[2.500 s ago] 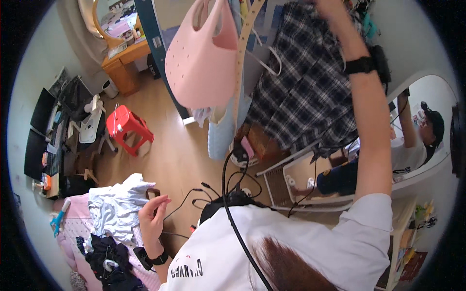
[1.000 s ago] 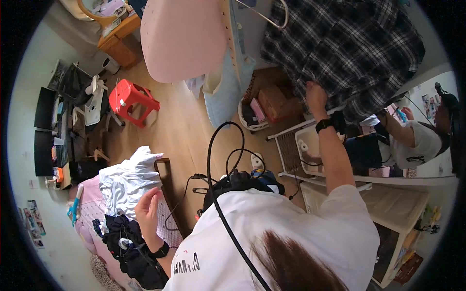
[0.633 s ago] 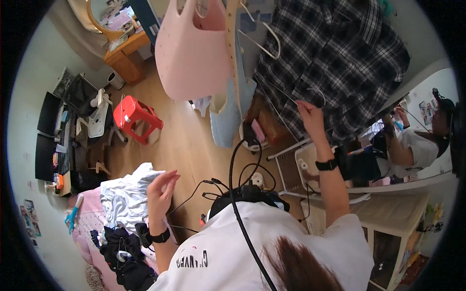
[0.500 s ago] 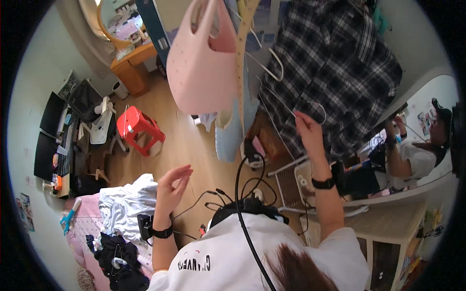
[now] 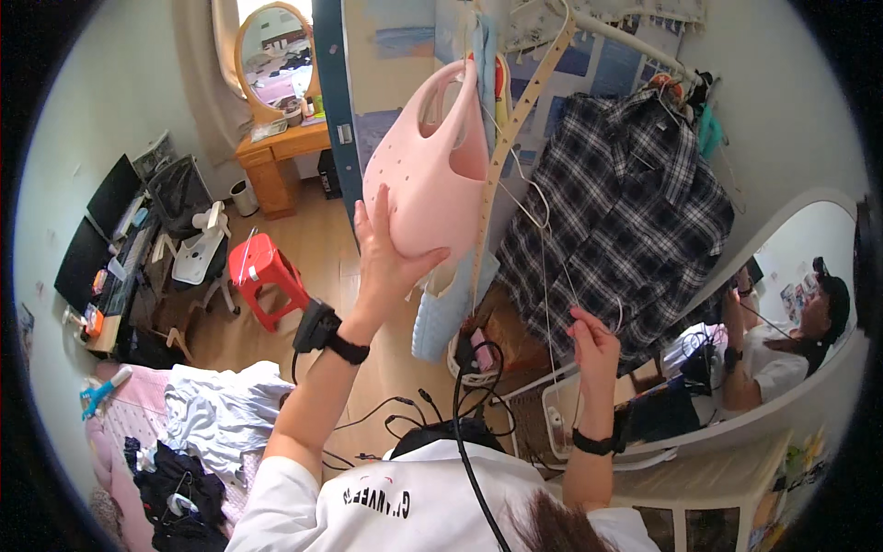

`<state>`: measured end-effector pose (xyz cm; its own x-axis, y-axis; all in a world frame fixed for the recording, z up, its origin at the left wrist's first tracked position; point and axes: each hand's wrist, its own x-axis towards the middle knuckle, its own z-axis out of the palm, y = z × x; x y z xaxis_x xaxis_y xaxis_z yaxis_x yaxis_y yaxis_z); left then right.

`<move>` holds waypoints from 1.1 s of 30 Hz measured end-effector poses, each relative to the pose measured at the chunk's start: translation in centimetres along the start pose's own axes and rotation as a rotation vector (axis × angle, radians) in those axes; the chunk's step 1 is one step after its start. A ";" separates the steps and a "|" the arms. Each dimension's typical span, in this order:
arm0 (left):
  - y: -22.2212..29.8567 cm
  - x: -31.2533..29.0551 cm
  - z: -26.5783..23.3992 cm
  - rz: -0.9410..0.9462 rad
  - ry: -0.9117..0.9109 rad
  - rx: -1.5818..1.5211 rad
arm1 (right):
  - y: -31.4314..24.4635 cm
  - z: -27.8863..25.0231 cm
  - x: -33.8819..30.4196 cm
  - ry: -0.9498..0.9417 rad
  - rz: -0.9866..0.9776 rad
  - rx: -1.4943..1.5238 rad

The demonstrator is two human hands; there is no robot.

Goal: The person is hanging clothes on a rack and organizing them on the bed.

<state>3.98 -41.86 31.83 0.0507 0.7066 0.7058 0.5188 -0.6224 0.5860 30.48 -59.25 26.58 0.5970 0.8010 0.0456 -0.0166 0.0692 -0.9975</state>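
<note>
My left hand [image 5: 391, 241] has its fingers spread against the lower side of a pink handbag [image 5: 428, 207] with cut-out handles and small holes. The bag hangs, tilted, beside a tan punched strap [image 5: 524, 110]. To the right, my right hand [image 5: 593, 339] pinches a thin white wire hanger, partly lost against the dark cloth. Another white hanger [image 5: 545, 210] dangles between strap and shirt. Behind my right hand hangs a black-and-white plaid shirt [image 5: 612, 202]. A light blue quilted item [image 5: 441, 317] hangs below the bag.
A red stool [image 5: 267, 271] stands on the wooden floor at left, with a hanger on it. Clothes [image 5: 221, 405] lie on the pink bed. An oval mirror [image 5: 782, 304] and a low cabinet [image 5: 708, 488] are at right. A black cable [image 5: 463, 423] runs down my front.
My left hand has risen from empty air to touch the pink bag. My right hand sits lower in view, still pinching the hanger. The view has tilted upward, and the bag now leans.
</note>
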 end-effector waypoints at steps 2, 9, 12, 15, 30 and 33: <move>-1.6 0.5 0.6 -0.083 -0.106 -0.031 | 0.0 -0.5 -0.7 0.018 -0.015 -0.016; -3.2 2.1 0.6 -0.072 0.002 -0.268 | -1.0 -1.2 -2.1 0.056 -0.097 0.063; -1.4 5.2 -0.5 0.081 -0.022 -0.220 | -2.0 -1.2 -2.4 0.100 -0.146 0.057; 1.6 8.4 -0.5 0.131 -0.086 -0.179 | -2.9 -1.2 -2.9 0.123 -0.196 0.062; 9.0 15.9 1.0 0.408 0.133 -0.069 | -3.8 -4.0 -4.6 0.207 -0.277 0.070; 11.8 17.8 2.4 0.264 -0.093 -0.140 | -3.6 -4.2 -4.2 0.210 -0.278 0.086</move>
<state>13.06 -35.77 50.37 0.2494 0.5382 0.8051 0.3554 -0.8242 0.4409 31.41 -65.36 29.72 0.7398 0.6054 0.2937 0.1077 0.3243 -0.9398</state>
